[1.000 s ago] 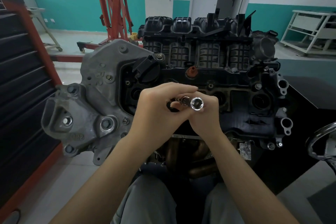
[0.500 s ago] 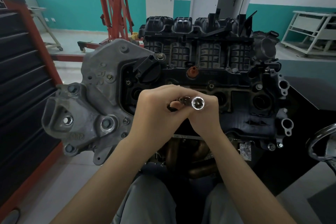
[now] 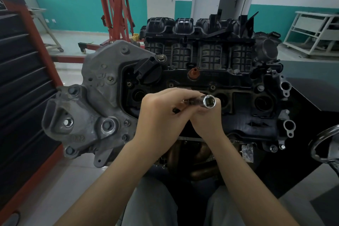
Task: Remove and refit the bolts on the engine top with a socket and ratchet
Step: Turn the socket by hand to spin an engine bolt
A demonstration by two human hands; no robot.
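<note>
— Where's the socket [image 3: 209,101]?

— Held up in front of the engine top [image 3: 238,115], open end toward the camera. The right hand [image 3: 206,121] has its fingers curled round it from below; the left hand [image 3: 161,115] grips the dark ratchet [image 3: 183,105] end beside it, fingertips laid over the shaft.

— Any writing?

— Small pale characters on the black intake manifold [image 3: 198,42] (too fine to read surely), and raised marks on the grey timing cover [image 3: 95,101].

— Room around it?

— Open floor [image 3: 73,180] lies left of the cover; a steel wheel [image 3: 328,145] sits at the right edge.
</note>
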